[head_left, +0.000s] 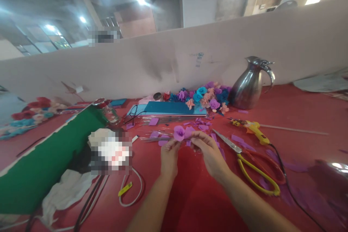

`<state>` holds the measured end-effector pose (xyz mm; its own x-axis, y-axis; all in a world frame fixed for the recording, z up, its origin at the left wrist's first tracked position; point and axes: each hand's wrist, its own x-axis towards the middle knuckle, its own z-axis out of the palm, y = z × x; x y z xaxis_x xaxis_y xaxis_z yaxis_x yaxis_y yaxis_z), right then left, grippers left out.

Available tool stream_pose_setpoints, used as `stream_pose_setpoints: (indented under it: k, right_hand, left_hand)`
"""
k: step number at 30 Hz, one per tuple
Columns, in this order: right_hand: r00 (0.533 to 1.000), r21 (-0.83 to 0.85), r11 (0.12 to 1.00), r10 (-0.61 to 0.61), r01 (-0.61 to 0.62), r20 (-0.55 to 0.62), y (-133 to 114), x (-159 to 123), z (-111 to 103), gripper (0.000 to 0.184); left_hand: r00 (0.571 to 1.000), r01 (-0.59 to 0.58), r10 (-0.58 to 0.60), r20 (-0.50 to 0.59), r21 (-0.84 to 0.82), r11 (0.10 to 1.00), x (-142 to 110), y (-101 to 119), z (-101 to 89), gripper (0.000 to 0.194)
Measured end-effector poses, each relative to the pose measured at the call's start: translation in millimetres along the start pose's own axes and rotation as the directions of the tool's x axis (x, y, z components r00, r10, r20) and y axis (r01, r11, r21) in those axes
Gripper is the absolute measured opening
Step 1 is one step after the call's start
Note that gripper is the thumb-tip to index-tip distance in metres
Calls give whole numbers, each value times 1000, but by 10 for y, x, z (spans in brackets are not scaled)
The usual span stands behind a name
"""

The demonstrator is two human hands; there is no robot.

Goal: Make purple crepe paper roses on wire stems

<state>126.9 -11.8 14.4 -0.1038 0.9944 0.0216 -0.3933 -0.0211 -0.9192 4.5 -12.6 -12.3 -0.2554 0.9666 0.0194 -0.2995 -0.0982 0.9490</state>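
Note:
A purple paper flower [179,133] is held up in front of me over the red table. My left hand [170,150] pinches it from below. On its right, my right hand [206,145] has thumb and fingers closed on a loose purple paper petal [188,132], which touches or nearly touches the flower. Purple paper strips [202,126] lie scattered behind and beside my hands. Large scissors [244,156] with red and yellow handles lie partly open just right of my right hand. A yellow glue gun [258,132] rests beyond them, its cord trailing toward me.
A steel jug [248,83] stands at the back right beside a pile of colored paper flowers [209,98]. Blue paper sheets [170,108], eyeglasses [133,114] and a glass jar [107,110] lie behind. A green board [54,156] stands on the left, near a white cable [140,192].

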Motion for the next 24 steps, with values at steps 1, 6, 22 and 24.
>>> stream_pose_setpoints:
  k: [1,6,22,24]
  right_hand:
    - [1000,33,999,24,-24,1,-1,3,-2,14]
    - [996,119,989,92,-93,15,0,14,8,25]
    - [993,-150,983,-110,104,-33,100,43,-46,18]
    - [989,-223,964,-147,142,-7,159,66,-73,20]
  left_hand:
    - [1000,-16,16,10,28,999,1,-7,-5,15]
    - [991,-99,91,99,81,992,7,-30,-8,9]
    - [993,99,-89,71,-147,984,17,-67,-18,18]
    - [992,113,-103,71,-159,981,16,-67,-16,20]
